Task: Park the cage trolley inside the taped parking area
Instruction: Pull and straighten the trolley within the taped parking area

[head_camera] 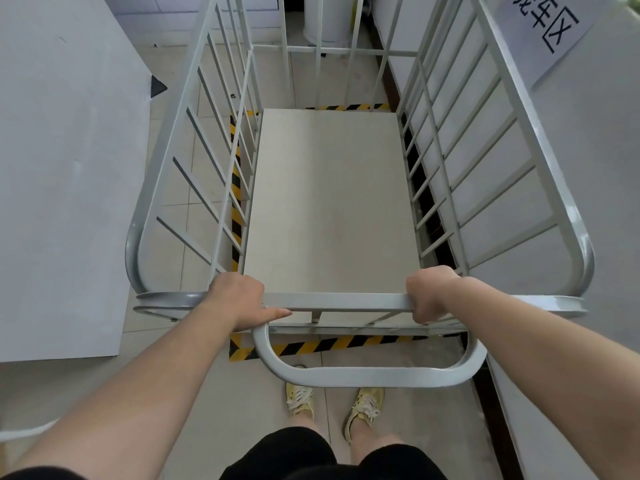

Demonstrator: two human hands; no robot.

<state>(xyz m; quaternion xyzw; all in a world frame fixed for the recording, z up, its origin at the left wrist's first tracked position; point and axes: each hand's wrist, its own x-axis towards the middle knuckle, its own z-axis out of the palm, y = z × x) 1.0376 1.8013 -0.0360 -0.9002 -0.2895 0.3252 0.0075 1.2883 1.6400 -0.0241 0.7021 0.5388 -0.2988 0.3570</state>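
Observation:
The cage trolley point(332, 202) is a pale grey metal cart with barred sides and a bare flat deck, seen from above in front of me. My left hand point(239, 299) grips the near top rail at its left end, and my right hand point(429, 292) grips the same rail at its right end. Yellow-and-black taped parking area lines point(332, 344) show on the floor: one strip under the near end, one along the left side, one at the far end. The deck lies between these strips. The right strip is hidden under the trolley.
A white wall point(588, 168) with a paper sign point(547, 26) runs close along the trolley's right side. A large white board or tabletop point(62, 168) stands to the left. My feet in yellow shoes point(332, 403) stand on the tiled floor behind the lower handle loop point(367, 375).

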